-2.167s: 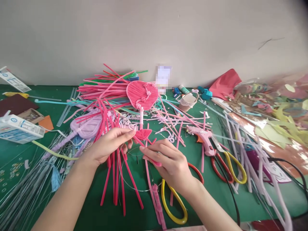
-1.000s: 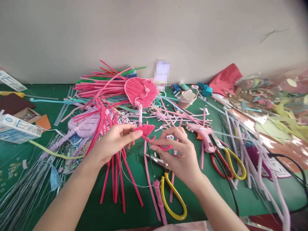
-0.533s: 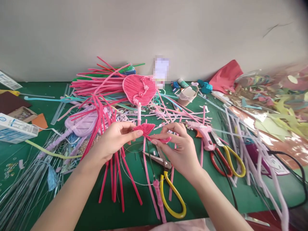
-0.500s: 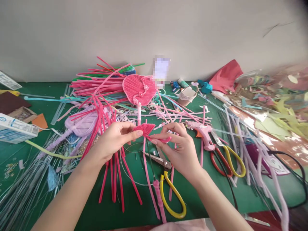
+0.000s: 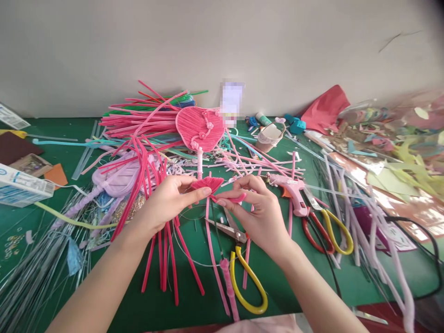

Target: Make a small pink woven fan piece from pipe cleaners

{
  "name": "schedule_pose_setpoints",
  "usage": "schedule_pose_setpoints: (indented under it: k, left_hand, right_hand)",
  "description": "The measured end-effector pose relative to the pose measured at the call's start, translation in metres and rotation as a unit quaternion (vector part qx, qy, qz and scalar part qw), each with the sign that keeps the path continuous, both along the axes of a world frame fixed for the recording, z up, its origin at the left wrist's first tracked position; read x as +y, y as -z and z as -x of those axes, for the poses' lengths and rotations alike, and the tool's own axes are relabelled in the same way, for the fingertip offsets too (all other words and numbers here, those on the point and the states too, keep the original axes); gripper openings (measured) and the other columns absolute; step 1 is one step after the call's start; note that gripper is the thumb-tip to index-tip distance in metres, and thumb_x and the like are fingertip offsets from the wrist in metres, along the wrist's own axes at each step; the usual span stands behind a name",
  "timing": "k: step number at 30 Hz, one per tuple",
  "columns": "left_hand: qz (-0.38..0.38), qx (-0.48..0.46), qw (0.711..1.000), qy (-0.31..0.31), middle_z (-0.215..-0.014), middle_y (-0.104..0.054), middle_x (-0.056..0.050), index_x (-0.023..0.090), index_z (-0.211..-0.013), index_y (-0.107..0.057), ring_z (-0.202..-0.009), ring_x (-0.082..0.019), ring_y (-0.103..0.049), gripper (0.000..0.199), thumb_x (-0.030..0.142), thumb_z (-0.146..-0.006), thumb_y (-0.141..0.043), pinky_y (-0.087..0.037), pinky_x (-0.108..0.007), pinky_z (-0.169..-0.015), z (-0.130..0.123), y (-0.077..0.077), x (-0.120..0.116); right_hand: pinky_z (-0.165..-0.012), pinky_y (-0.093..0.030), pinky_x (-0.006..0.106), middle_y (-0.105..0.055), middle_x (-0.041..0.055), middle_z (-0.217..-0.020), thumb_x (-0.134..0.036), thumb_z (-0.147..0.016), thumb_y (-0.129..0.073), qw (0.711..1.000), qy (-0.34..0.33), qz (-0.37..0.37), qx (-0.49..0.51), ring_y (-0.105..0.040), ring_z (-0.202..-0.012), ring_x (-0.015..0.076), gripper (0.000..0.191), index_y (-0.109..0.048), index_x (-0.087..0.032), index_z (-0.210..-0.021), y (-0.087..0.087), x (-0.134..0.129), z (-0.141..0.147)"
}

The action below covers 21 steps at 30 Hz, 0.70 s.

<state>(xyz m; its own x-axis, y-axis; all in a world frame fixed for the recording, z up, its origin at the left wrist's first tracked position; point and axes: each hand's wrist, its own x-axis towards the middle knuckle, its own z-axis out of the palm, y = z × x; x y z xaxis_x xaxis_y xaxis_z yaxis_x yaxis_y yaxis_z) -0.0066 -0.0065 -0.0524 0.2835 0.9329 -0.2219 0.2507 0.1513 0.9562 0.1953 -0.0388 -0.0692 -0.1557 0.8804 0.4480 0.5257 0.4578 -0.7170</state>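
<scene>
From left, a wooden box [image 5: 40, 172] holds glinting bits too small to identify, the left hand's [image 5: 169, 196] grip clamps a red fuzzy piece [image 5: 210, 183] above the green table [image 5: 128, 298], the right hand's [image 5: 255, 212] grip pinches its tail, and a handled bucket [image 5: 266, 146] stands beyond.

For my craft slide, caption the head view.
Left hand and right hand pinch a crimson pipe-cleaner piece above a green tabletop.
</scene>
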Motion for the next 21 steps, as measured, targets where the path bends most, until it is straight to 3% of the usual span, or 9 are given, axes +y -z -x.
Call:
schedule_pose_setpoints:
  k: [3,8,15,21]
  left_hand:
    - [-0.006,0.016,1.000,-0.004,-0.069,-0.064,0.002,0.019,-0.078,-0.075,-0.067,-0.015,-0.055,0.030,0.048,-0.075,-0.081,-0.042,-0.026,-0.062,-0.0007,-0.0003,-0.0007]
    - [-0.008,0.029,0.999,-0.020,-0.075,-0.070,-0.002,0.017,-0.085,-0.078,-0.071,-0.020,-0.060,0.034,0.050,-0.074,-0.080,-0.044,-0.030,-0.065,-0.0014,-0.0012,-0.0011]
    - [-0.008,0.028,0.999,-0.018,-0.069,-0.065,0.000,0.018,-0.076,-0.076,-0.067,-0.017,-0.056,0.033,0.050,-0.074,-0.080,-0.041,-0.029,-0.063,-0.0009,-0.0013,-0.0006]
    - [-0.015,0.034,0.999,-0.012,-0.069,-0.064,0.001,0.019,-0.083,-0.077,-0.066,-0.017,-0.055,0.034,0.052,-0.077,-0.077,-0.041,-0.028,-0.063,-0.0015,-0.0030,-0.0024]
  right_hand:
    - [-0.080,-0.050,0.036,-0.056,0.0022,-0.087,-0.020,-0.086,-0.073,1.000,0.006,0.008,0.008,-0.058,-0.087,0.0185,0.012,-0.080,-0.028,-0.093,0.0001,0.0003,0.0001]
    - [-0.077,-0.051,0.032,-0.055,0.0011,-0.086,-0.020,-0.084,-0.075,0.999,0.008,0.022,0.023,-0.059,-0.084,0.0166,0.013,-0.080,-0.028,-0.092,-0.0022,0.0006,0.0003]
    - [-0.075,-0.050,0.030,-0.058,0.0017,-0.086,-0.021,-0.082,-0.078,0.999,0.017,0.029,0.025,-0.060,-0.083,0.0159,0.007,-0.080,-0.024,-0.088,-0.0031,0.0002,-0.0004]
    - [-0.075,-0.051,0.031,-0.059,0.0014,-0.085,-0.021,-0.084,-0.075,0.999,0.023,0.023,0.031,-0.062,-0.082,0.0167,0.007,-0.079,-0.027,-0.086,-0.0017,0.0012,-0.0009]
